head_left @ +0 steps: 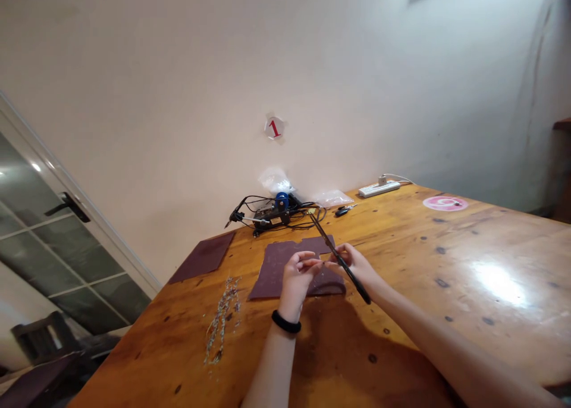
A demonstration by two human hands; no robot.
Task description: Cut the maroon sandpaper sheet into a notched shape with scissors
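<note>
Above a dark purple mat (272,271), my two hands meet with their fingertips close together. My left hand (300,274), with a black band at the wrist, is closed in a pinch. Whatever sits between its fingers is too small to name. My right hand (350,264) is closed around a long, slim, dark tweezers-like tool (345,267). Its thin double tip points up and away over the mat, and its black end slants back toward my right wrist. The right fingertips nearly touch the left ones.
Left of the mat lies a strand pile of small pale pieces (222,319). Behind are another purple mat (204,256), a black device with cables (273,216), clear plastic bags (332,198), a key (342,210), a white power strip (379,188) and a pink round disc (432,204).
</note>
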